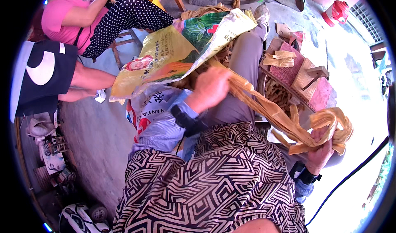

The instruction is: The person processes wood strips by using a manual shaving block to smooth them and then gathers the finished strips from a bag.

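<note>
A long bundle of flat tan strips (pixel 270 109) lies slantwise over my right thigh, its upper end reaching toward an opened plastic sack. My right hand (pixel 321 155) is closed around its lower end, where the strips fold into a thick loop. Smeared by motion, my left hand (pixel 211 88) is beside the upper part of the strips; whether its fingers grip any is unclear. The yellow and green printed sack (pixel 165 47) spreads over my left side, and more tan pieces show under its edge. A patterned black and beige apron (pixel 214 183) covers my lap.
A low wooden bench (pixel 307 78) with pinkish boards and short strips stands right of my leg. Two people sit at the left, one in polka-dot trousers (pixel 132 12). A red container (pixel 336 12) stands far right; a toy car (pixel 78 218) is lower left. A black cable (pixel 350 173) curves at right.
</note>
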`<state>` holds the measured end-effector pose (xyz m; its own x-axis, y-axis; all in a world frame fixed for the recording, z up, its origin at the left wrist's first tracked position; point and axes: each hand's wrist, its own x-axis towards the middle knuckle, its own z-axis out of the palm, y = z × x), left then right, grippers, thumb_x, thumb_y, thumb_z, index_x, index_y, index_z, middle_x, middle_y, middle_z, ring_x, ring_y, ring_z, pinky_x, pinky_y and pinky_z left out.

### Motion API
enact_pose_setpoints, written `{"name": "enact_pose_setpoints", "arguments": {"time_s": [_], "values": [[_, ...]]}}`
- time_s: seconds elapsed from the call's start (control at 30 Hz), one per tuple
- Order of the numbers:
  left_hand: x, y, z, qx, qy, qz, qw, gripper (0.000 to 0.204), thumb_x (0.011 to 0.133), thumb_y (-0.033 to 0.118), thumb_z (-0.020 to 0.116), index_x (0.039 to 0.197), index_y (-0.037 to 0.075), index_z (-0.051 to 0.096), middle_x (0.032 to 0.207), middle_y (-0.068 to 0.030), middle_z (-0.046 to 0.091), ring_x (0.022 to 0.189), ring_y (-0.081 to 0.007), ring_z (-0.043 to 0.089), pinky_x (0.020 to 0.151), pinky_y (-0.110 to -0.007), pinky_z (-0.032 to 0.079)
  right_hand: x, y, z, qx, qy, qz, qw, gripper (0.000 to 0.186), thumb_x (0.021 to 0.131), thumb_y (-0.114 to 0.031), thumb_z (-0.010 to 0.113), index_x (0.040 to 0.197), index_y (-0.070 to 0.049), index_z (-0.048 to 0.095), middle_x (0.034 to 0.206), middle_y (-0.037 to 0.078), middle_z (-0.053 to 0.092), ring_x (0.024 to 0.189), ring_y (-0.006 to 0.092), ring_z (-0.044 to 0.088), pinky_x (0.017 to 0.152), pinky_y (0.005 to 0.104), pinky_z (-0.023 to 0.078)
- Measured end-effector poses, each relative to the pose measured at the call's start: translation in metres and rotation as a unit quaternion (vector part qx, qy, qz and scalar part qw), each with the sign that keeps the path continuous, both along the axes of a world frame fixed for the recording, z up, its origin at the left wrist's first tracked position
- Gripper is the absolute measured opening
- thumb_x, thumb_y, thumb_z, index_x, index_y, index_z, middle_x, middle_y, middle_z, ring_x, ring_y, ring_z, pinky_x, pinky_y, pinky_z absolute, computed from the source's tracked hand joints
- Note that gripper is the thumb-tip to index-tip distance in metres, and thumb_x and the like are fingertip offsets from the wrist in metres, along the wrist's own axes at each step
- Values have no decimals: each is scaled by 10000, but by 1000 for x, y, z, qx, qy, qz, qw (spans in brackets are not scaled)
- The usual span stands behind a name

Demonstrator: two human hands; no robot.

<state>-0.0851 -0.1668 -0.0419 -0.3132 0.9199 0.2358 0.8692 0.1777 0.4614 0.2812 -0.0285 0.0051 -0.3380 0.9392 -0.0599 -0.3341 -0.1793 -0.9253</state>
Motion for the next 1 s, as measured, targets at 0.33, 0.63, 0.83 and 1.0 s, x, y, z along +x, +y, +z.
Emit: {"name": "enact_pose_setpoints", "arguments": {"time_s": [0.33,0.63,0.83,1.0], "values": [[-106,-20,-160,-455,-79,74,884,560,813,72,587,1354,98,448,1369,-139,460,1259,-341,431,1006,-470,399,44,10,55,296,-466,122,825,234,902,-45,630,1129,-42,570,983,44,617,856,133,600,724,284,497],[-106,-5,-223,-480,-16,62,875,439,823,110,612,1255,88,535,1222,-129,554,1115,-286,515,923,-427,443,-19,14,116,291,-695,471,458,95,827,-53,618,921,-60,631,769,61,645,681,209,630,619,352,497],[-117,-4,-223,-509,-46,84,856,365,829,136,629,1188,81,593,1123,-122,617,1018,-250,571,867,-399,472,-32,23,98,374,-701,462,393,59,777,-71,580,816,-82,623,693,82,636,629,269,641,580,373,503],[-144,-13,-171,-489,-180,109,846,310,834,157,642,1133,75,642,1042,-116,669,938,-220,618,821,-375,496,-41,33,81,387,-697,433,421,54,775,-77,595,827,-72,581,698,90,630,669,271,648,613,381,497]]}}
